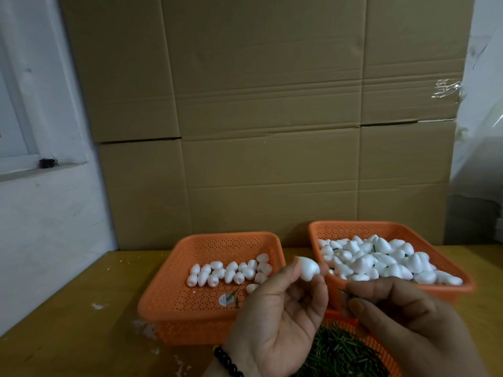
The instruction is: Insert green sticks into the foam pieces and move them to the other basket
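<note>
Mid-cycle, stick not in yet. Left hand (275, 319) is raised palm-up over the gap between the two baskets, pinching one white foam piece (309, 271) at its fingertips. Right hand (402, 319) pinches a green stick (345, 291) between thumb and fingers, tip pointing toward the foam but apart from it; most of the stick is hidden by the fingers. Left basket (163, 303), near the tabletop's middle: roughly a row and a half of bare foam pieces (231, 272) along its far side, plus a couple of loose sticks and a round label on its floor. Looks like the supply, mostly used up. Right basket (381, 227), toward the tabletop's right edge: heaped foam pile (381, 261) with green stick ends poking out here and there, so I read that as the finished side, well filled. Can't confirm every piece there carries a stick. Third basket (364, 341) at the near edge, under the hands, holds the stick stock (337, 352), plenty left. Judgement: well past halfway; remaining work is the held piece plus what's left in the left basket. White crumbs (144, 329) on the tabletop by the left basket's near corner.
</note>
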{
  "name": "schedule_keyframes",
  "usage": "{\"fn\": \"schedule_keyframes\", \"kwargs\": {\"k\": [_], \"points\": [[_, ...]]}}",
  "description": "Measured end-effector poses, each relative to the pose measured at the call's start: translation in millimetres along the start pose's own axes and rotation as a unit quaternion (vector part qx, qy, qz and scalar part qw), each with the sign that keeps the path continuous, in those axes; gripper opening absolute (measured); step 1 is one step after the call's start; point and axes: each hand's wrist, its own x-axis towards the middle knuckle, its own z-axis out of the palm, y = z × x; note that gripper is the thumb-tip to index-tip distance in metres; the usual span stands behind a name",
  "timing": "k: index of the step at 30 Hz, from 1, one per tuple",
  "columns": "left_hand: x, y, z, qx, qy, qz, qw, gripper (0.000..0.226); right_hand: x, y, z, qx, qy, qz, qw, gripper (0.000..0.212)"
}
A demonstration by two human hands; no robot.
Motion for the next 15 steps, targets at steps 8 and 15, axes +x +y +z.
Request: {"fn": "schedule_keyframes", "kwargs": {"k": [8,15], "points": [[-0.1,-1.0,2.9,-0.039,0.021,-0.029,0.999,0.039,-1.9,0.1,-0.3,-0.042,0.041,-0.09,0.994,0.019],[-0.4,-4.1,4.3,0.013,0.007,-0.015,1.0,0.018,-1.0,4.8,2.6,-0.044,0.086,-0.107,0.989,0.027]]}}
